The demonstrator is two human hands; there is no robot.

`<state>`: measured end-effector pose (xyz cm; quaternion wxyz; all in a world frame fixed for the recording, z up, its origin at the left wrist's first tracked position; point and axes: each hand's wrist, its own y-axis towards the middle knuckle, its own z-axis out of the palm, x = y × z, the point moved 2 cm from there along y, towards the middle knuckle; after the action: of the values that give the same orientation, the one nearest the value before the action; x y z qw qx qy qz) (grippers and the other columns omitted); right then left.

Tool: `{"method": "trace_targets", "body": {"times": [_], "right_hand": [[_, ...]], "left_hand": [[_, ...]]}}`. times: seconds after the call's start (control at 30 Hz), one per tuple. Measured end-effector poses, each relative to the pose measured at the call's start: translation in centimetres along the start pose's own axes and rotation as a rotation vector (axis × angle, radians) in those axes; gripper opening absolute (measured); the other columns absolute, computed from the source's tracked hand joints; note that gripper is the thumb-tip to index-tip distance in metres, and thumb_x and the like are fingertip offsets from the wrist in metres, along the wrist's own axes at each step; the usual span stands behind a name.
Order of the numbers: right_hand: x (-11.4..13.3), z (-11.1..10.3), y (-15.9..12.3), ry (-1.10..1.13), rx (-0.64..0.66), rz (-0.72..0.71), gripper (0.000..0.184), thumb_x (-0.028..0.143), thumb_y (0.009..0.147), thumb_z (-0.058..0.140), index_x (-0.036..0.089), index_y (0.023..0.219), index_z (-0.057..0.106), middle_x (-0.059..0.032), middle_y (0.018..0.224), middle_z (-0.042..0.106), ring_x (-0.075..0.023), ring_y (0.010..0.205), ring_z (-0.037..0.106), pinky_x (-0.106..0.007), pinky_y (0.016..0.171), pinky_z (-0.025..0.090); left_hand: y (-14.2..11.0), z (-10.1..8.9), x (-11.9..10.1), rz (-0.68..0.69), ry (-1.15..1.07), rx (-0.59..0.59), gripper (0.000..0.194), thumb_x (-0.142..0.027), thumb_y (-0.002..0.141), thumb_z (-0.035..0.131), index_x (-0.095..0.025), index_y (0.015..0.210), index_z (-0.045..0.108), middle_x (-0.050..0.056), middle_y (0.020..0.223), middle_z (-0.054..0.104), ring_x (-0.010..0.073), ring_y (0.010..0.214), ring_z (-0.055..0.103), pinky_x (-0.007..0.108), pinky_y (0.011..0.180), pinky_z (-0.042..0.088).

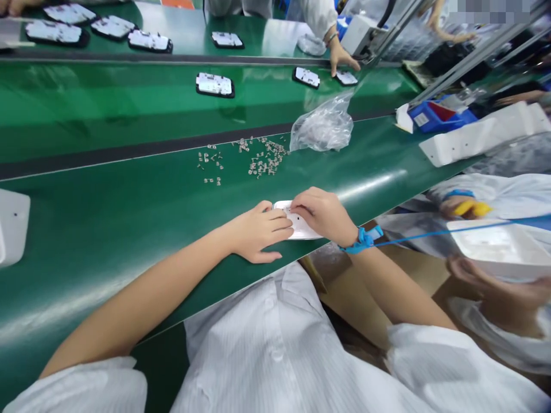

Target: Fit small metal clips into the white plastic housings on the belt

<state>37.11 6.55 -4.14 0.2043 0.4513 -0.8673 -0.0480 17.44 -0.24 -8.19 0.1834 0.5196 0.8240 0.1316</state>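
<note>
A white plastic housing (301,227) with small dark holes lies on the green work surface, close to its near edge. My left hand (263,232) rests over the left end of it, fingers stretched out and thumb apart. Bent over the housing's top is my right hand (323,211), its thumb and fingertips pinched together; whatever is between them is hidden. A blue wrist strap (362,238) with a cord circles my right wrist. Small metal parts (267,158) lie scattered beyond my hands, beside a crumpled clear plastic bag (323,125).
Dark-rimmed devices with white inner faces (215,84) sit on the green conveyor (129,112) and the far bench. A co-worker's hand (342,57) touches one. At right are a blue bin (443,115), a white plastic panel (486,133) and another person holding a white tray (529,252).
</note>
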Motion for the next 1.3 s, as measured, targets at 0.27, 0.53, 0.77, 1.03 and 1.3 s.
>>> {"method": "trace_targets", "body": {"times": [0.27,0.53,0.77,1.03,1.3], "right_hand": [[-0.38,0.58,-0.06,-0.149,-0.013,-0.118,0.022,0.015,0.098,0.056,0.019,0.084,0.071,-0.0067,0.087,0.070,-0.0224,0.081,0.056,-0.036,0.072,0.048],[-0.39,0.60,-0.24,-0.144,0.011,-0.148,0.020,0.012,0.096,0.058,0.019,0.087,0.075,-0.0076,0.090,0.068,-0.0228,0.084,0.055,-0.036,0.070,0.047],[-0.44,0.72,-0.77,-0.021,-0.141,-0.070,0.015,0.012,0.093,0.058,0.021,0.091,0.070,-0.0047,0.090,0.072,-0.0218,0.086,0.062,-0.035,0.076,0.052],[-0.49,0.85,-0.71,-0.004,-0.174,-0.076,0.014,0.008,0.088,0.057,0.021,0.089,0.064,-0.0050,0.087,0.070,-0.0222,0.084,0.061,-0.034,0.074,0.050],[-0.42,0.75,-0.61,0.000,-0.118,-0.044,0.011,0.011,0.089,0.055,0.020,0.094,0.058,-0.0044,0.083,0.065,-0.0219,0.079,0.058,-0.033,0.069,0.046]], "left_hand": [[-0.04,0.00,0.00,-0.019,-0.071,-0.021,0.043,-0.047,0.089,0.057,-0.017,0.120,0.061,0.015,0.129,0.067,0.0332,0.123,0.055,0.046,0.092,0.033],[0.12,-0.13,-0.10,-0.125,-0.162,-0.070,0.035,-0.039,0.084,0.059,-0.017,0.111,0.061,0.012,0.115,0.073,0.0310,0.118,0.059,0.046,0.087,0.028],[0.21,0.19,-0.04,-0.102,-0.099,-0.099,0.032,-0.036,0.086,0.059,-0.018,0.112,0.063,0.011,0.113,0.074,0.0314,0.124,0.059,0.047,0.092,0.030],[0.37,0.20,-0.10,-0.102,-0.088,-0.113,0.022,-0.034,0.089,0.056,-0.020,0.104,0.064,0.010,0.117,0.075,0.0316,0.128,0.059,0.048,0.097,0.030],[0.30,0.52,0.05,-0.108,-0.092,-0.116,0.022,-0.035,0.090,0.056,-0.020,0.106,0.063,0.010,0.113,0.075,0.0311,0.128,0.059,0.049,0.097,0.030]]}}
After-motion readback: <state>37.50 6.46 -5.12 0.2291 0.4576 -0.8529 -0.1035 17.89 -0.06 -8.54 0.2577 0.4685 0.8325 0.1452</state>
